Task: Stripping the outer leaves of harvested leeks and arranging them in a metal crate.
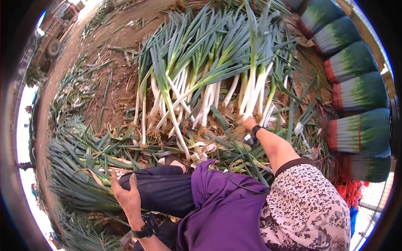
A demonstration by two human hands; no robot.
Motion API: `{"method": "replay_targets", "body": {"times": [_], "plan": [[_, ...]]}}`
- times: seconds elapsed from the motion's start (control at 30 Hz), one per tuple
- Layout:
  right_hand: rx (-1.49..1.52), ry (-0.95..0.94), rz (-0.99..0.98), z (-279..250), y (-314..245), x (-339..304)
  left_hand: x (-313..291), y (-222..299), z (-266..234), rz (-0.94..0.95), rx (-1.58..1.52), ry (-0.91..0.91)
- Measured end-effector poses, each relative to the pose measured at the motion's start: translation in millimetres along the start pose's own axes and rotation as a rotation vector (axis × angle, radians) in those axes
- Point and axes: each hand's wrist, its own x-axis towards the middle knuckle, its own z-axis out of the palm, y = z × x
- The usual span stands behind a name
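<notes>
My right hand (pixel 250 124) is closed around the white root end of a leek (pixel 252 90) at the right side of a spread pile. The leek's green leaves point away from me. My left hand (pixel 127 196) is raised by my left knee, fingers apart and holding nothing. Just beyond it lies a heap of leeks (pixel 79 167) with dense green leaves. The pile of leeks (pixel 201 54) ahead of me has white stems and brown roots toward me, some stems crossing others.
Upright bundles of leeks (pixel 356 94) with red lower ends line the right side. Red strings (pixel 351 193) hang below them. Torn leaves and peelings (pixel 205 146) litter the bare soil (pixel 98 100). A wheeled vehicle (pixel 53 48) stands at the far left.
</notes>
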Motion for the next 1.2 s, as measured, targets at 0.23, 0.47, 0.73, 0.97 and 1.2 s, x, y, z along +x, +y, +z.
{"method": "replay_targets", "body": {"times": [0.23,0.47,0.73,0.97,1.2], "plan": [[0.108,0.693,0.04,-68,-111,39,-10,-36,25,0.208,0.325,0.276],[2.118,-0.123,0.282,-72,-177,174,-2,-25,22,0.183,0.332,0.201],[1.826,0.712,0.111,-133,-256,242,10,-6,25,0.195,0.279,0.231],[1.077,0.406,-0.268,-252,-255,262,9,-10,21,0.223,0.425,0.096],[1.062,-0.191,-0.516,-122,-337,60,19,-5,27,0.229,0.29,0.218]]}}
